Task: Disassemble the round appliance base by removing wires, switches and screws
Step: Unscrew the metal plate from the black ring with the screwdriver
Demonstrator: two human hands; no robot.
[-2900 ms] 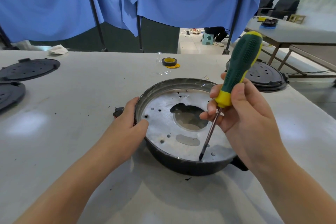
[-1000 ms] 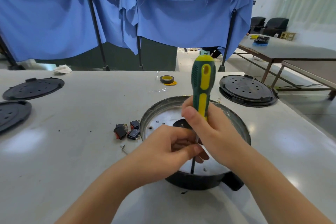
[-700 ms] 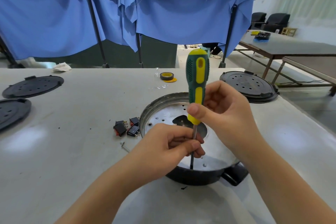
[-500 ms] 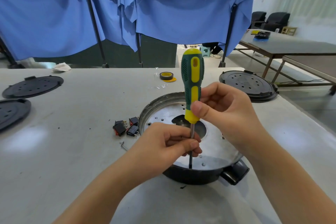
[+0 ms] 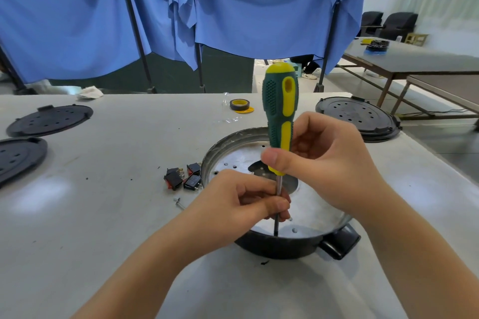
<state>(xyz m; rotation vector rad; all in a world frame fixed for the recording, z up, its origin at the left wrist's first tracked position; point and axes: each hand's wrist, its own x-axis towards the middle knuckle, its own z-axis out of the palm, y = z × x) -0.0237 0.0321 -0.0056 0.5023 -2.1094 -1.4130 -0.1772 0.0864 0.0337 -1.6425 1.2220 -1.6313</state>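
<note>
Since half a second ago, the green-and-yellow screwdriver (image 5: 280,114) stands unchanged, upright. Right hand (image 5: 326,163) fingers curl around its lower handle; left hand (image 5: 243,202) fingers pinch the steel shaft. Tip meets the round black-rimmed metal appliance base (image 5: 311,217) at 6 o'clock, mid-desk (image 5: 116,215). Loose black switches (image 5: 181,179) lie at its 9 o'clock.

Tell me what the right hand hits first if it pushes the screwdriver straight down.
Probably the left hand pinching the screwdriver shaft just below the right hand; beneath that, the appliance base plate.
</note>
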